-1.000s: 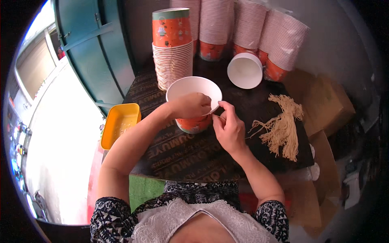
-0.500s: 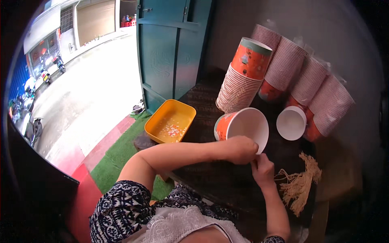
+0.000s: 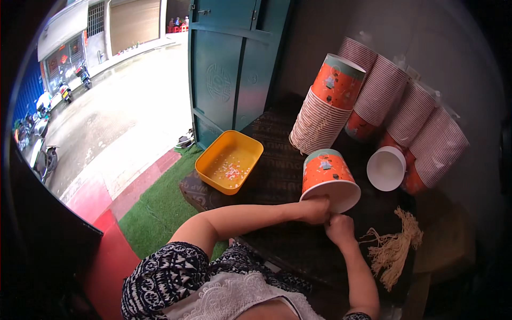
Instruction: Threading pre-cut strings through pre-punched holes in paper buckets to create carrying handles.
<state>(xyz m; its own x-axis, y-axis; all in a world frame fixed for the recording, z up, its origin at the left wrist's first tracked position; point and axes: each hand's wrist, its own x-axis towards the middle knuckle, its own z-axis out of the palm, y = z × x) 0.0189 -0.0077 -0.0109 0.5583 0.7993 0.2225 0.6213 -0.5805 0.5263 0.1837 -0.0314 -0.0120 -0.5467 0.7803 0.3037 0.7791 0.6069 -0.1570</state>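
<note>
An orange paper bucket (image 3: pixel 326 169) with a green band lies tilted on the dark table, its wide white mouth turned toward me. At the near edge of that mouth my left hand (image 3: pixel 317 209) is closed, partly covering the rim. Close beside it my right hand (image 3: pixel 340 228) is also closed, just below the rim. The hands nearly touch, and whatever their fingertips pinch is hidden. To the right of my right hand lies a bundle of beige cords (image 3: pixel 397 246), with loose strands reaching toward my wrist.
Behind the bucket stands a tall leaning stack of nested paper buckets (image 3: pixel 322 120). More stacks in clear plastic (image 3: pixel 380 88) line the wall, with a single white-mouthed bucket (image 3: pixel 386 168) before them. A yellow tray (image 3: pixel 212 154) with small pieces sits left, near a green door (image 3: pixel 224 80).
The bucket has turned, so its mouth now faces down toward me instead of to the right. Both hands have shifted slightly left and down along with its rim.
</note>
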